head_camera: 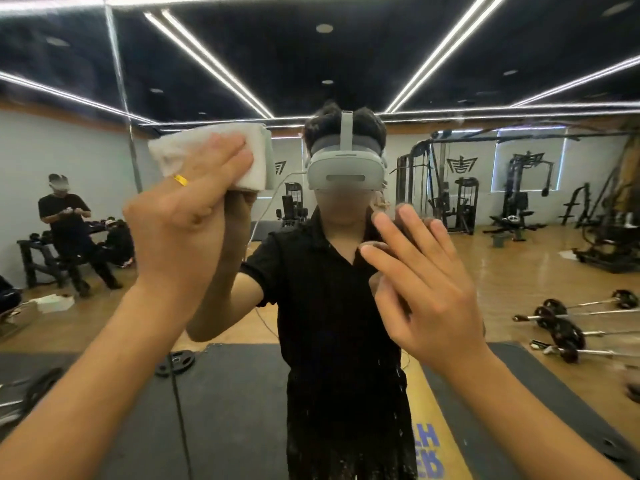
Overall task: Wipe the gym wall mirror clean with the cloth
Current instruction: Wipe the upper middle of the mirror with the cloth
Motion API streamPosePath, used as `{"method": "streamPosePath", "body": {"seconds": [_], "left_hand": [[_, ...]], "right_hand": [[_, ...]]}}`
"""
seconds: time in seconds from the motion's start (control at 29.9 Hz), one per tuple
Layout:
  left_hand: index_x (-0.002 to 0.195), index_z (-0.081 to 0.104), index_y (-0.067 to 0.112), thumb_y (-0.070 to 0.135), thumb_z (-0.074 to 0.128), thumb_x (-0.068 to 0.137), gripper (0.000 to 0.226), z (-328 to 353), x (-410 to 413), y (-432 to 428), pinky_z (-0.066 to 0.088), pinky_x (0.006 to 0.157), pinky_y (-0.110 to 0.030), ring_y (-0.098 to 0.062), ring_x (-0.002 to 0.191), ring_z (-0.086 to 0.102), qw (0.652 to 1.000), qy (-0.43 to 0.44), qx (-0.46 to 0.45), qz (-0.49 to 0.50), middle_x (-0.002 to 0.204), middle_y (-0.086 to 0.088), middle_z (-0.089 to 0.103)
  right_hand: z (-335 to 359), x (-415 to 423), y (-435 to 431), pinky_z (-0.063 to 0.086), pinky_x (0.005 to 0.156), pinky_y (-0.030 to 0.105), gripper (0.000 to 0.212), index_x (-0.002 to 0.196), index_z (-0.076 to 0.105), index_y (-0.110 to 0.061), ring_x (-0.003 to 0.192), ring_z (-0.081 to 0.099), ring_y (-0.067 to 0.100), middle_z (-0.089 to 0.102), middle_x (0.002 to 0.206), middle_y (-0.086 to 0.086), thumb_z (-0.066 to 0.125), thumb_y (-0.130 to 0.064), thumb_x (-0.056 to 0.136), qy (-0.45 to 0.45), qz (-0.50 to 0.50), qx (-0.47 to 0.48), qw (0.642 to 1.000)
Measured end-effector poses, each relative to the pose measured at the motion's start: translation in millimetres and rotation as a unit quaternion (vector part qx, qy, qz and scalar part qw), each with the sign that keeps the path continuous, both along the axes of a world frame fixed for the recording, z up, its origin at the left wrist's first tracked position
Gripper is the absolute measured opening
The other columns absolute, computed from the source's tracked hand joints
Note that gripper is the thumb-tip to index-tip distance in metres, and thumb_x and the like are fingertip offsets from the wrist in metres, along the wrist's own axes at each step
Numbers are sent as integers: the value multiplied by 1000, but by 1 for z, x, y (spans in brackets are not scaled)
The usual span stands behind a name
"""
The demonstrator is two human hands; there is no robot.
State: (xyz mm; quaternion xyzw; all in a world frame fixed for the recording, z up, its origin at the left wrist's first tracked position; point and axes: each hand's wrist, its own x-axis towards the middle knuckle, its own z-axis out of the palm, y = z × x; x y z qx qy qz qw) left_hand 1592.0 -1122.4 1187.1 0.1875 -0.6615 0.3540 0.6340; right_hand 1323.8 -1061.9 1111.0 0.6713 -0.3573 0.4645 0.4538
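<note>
The gym wall mirror [485,202] fills the whole view and reflects me in a black shirt and a headset. My left hand [183,216], with a yellow ring on one finger, presses a folded white cloth [249,157] flat against the glass at upper left, fingers straight over it. My right hand [426,282] is raised at centre right with fingers spread and straight, close to or touching the glass, and holds nothing. Fine white specks dot the lower part of the mirror.
A vertical seam [121,88] between mirror panels runs down the upper left. The reflection shows a person [65,220] by a dumbbell rack at left, weight machines [460,199] at the back, barbells [568,323] on the wooden floor at right and dark mats [235,403] below.
</note>
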Motion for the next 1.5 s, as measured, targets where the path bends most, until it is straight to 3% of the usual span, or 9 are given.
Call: {"method": "streamPosePath", "body": {"seconds": [0.17, 0.4, 0.64, 0.8, 0.97, 1.04, 1.14, 1.27, 1.5], "left_hand": [[133, 57, 6, 9, 59, 106, 27, -11, 3, -2, 57, 98, -48, -33, 122, 65, 998, -39, -38, 9, 134, -12, 60], [130, 67, 5, 26, 49, 108, 35, 46, -24, -5, 60, 95, -48, -31, 118, 68, 999, 34, -18, -4, 130, -14, 68], [131, 60, 8, 5, 63, 100, 31, -39, -12, 5, 47, 112, -31, -28, 126, 62, 999, -48, -26, 4, 135, -7, 59], [130, 65, 3, 14, 56, 107, 27, 7, 2, -3, 53, 103, -36, -30, 124, 63, 997, -42, -45, 46, 133, -11, 62], [130, 68, 5, 15, 53, 109, 28, 78, 15, -8, 38, 108, -7, -11, 123, 58, 996, 67, -27, 44, 129, -9, 68], [129, 69, 4, 11, 56, 107, 27, 65, 9, -8, 41, 106, -9, -18, 118, 66, 997, 66, -21, 36, 126, -15, 70], [132, 66, 9, 6, 59, 104, 30, 11, 0, -4, 57, 97, -33, -32, 108, 71, 999, 21, -19, 46, 130, -15, 68], [132, 59, 8, 4, 63, 101, 32, -38, -1, -4, 45, 114, -30, -27, 128, 61, 998, -40, -37, 9, 137, -6, 59], [122, 72, 6, 8, 57, 105, 23, 52, 2, -8, 49, 107, -24, -26, 123, 65, 997, 7, -67, 34, 128, -8, 69]], "right_hand": [[-1, 1, 0, 25, 125, 52, 35, 132, 66, -11, 150, 39, 33, 51, 152, 13, 44, -18, 105, 4, -9, -3, 1000], [-3, 1, -3, 30, 122, 57, 35, 129, 69, -9, 148, 41, 33, 52, 151, 13, 48, -15, 103, 3, -9, -11, 1000], [-3, -1, -5, 30, 123, 54, 35, 130, 69, -11, 148, 42, 33, 53, 150, 13, 47, -17, 104, 1, 2, -18, 1000], [-3, -3, -4, 31, 122, 57, 34, 129, 69, -10, 148, 41, 33, 52, 150, 13, 51, -14, 100, 5, 1, -19, 1000], [-3, -1, -5, 31, 122, 57, 34, 130, 68, -11, 148, 42, 32, 53, 150, 13, 46, -18, 105, 1, 9, -19, 1000], [-3, -1, -5, 31, 122, 56, 34, 130, 67, -11, 148, 41, 32, 53, 150, 12, 48, -16, 103, 2, 8, -20, 1000], [-3, -1, -5, 31, 122, 56, 34, 130, 68, -11, 148, 42, 32, 53, 150, 12, 47, -16, 103, 0, 8, -26, 1000], [-3, 0, -4, 32, 121, 58, 34, 128, 70, -9, 147, 44, 33, 54, 149, 12, 51, -12, 99, 0, 1, -24, 1000], [-3, 2, -3, 31, 122, 57, 35, 126, 71, -7, 147, 43, 33, 55, 148, 12, 52, -12, 97, 2, -6, -21, 1000]]}}
